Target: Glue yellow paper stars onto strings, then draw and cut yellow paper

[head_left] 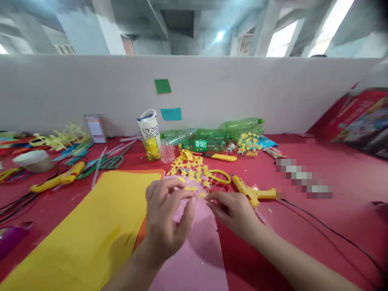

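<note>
My left hand (169, 218) is over the pink sheet (200, 250), its fingers curled and the thumb tip close to the index fingertip. My right hand (235, 210) reaches in from the other side, thumb and index finger pinched together. Between the two sets of fingertips sits a small yellow star (202, 195); something thin and clear seems to be there too, too faint to name. Just beyond my fingers lies a heap of yellow star cut-outs (190, 165). Yellow-handled scissors (222, 176) rest beside the heap, partly covered.
A yellow glue gun (253, 193) lies right of my right hand, its cord trailing right. Yellow sheets (91, 226) spread at left. Green plastic bottles (209, 145), a white cup (150, 133) and a yellow cutter (224, 157) stand or lie at the back. Another glue gun (60, 178) is far left.
</note>
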The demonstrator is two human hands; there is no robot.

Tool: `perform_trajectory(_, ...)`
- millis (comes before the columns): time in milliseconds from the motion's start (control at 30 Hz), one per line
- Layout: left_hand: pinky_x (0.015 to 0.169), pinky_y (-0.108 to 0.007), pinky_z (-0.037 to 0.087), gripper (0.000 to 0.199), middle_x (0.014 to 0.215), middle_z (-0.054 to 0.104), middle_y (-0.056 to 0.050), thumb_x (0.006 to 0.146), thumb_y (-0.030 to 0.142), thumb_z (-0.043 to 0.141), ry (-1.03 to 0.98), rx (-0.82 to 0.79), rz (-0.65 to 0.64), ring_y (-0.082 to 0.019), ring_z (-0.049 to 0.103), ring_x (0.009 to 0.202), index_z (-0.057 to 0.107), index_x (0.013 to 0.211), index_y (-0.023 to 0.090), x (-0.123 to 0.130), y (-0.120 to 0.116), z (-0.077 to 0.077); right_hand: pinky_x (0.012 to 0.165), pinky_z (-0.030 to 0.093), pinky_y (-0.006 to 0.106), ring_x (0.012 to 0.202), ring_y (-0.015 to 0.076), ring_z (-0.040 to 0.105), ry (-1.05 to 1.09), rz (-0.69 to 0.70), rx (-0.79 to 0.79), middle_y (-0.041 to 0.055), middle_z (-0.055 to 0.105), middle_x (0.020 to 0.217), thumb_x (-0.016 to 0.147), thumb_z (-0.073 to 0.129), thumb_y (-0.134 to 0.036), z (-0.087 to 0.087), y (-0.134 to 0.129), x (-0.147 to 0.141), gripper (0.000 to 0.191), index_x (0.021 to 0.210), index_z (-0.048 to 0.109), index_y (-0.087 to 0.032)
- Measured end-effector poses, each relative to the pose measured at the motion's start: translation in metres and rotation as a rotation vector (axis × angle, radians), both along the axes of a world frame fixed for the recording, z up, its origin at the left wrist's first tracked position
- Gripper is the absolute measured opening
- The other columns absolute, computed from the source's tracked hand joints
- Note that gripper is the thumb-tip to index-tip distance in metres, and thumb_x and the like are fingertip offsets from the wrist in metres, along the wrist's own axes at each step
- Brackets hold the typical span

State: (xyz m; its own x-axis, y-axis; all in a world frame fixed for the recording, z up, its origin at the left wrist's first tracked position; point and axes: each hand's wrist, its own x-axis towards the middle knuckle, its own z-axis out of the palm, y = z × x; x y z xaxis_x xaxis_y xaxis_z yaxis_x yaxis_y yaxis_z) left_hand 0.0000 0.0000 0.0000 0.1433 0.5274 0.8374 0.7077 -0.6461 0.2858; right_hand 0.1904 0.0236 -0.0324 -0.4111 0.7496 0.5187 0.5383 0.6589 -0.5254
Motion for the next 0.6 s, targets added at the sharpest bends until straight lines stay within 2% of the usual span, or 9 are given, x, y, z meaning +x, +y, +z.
perform_trajectory(100, 0.074, -0.037, 0.039, 0.015, 0.084, 0.053, -0.005, 0.077, 0.004, 0.058, -0.157, 0.007, -0.024, -0.018, 0.050, 0.083, 0.050, 0.073, 0.017, -0.008, 0.000, 0.000, 0.048, 0.035, 0.021, 0.045, 0.0104, 0.050, -0.062, 0.020, 0.031, -0.0008, 0.058, 0.054, 0.088, 0.052, -0.021, 0.004, -0.001, 0.002, 0.016, 0.094, 0.066, -0.014)
perform_trajectory(233, 0.062, -0.031, 0.036, 0.026, 0.069, 0.044, 0.000, 0.084, 0.008, 0.051, -0.334, -0.077, -0.056, -0.013, 0.044, 0.068, 0.038, 0.064, 0.019, -0.015, 0.002, -0.001, 0.049, 0.035, 0.022, 0.046, 0.0106, 0.048, -0.063, 0.034, 0.080, -0.0013, 0.055, 0.055, 0.087, 0.052, -0.024, 0.009, 0.000, 0.007, 0.019, 0.097, 0.065, -0.014)
perform_trajectory(367, 0.056, -0.028, 0.031, 0.030, 0.061, 0.035, 0.003, 0.091, 0.016, 0.045, -0.421, -0.184, 0.008, -0.011, 0.035, 0.058, 0.038, 0.062, 0.019, -0.021, 0.005, 0.000, 0.050, 0.036, 0.022, 0.046, 0.0096, 0.047, 0.005, -0.010, 0.094, -0.0020, 0.055, 0.056, 0.088, 0.052, -0.025, 0.009, 0.005, 0.015, 0.018, 0.094, 0.065, -0.016)
perform_trajectory(500, 0.052, -0.026, 0.028, 0.039, 0.057, 0.026, 0.005, 0.090, 0.023, 0.051, -0.526, -0.230, 0.079, -0.010, 0.027, 0.052, 0.030, 0.057, 0.019, -0.026, 0.007, 0.002, 0.051, 0.038, 0.022, 0.048, 0.0099, 0.051, 0.069, -0.077, 0.073, -0.0009, 0.060, 0.059, 0.089, 0.051, -0.024, 0.011, 0.008, 0.021, 0.016, 0.089, 0.065, -0.017)
perform_trajectory(600, 0.055, -0.025, 0.032, 0.032, 0.058, 0.036, 0.005, 0.086, 0.024, 0.057, -0.563, -0.216, 0.113, -0.010, 0.035, 0.055, 0.041, 0.058, 0.019, -0.029, 0.012, 0.002, 0.053, 0.039, 0.022, 0.052, 0.0109, 0.053, 0.155, -0.153, 0.018, -0.0001, 0.062, 0.062, 0.089, 0.050, -0.027, 0.012, 0.012, 0.024, 0.019, 0.084, 0.065, -0.017)
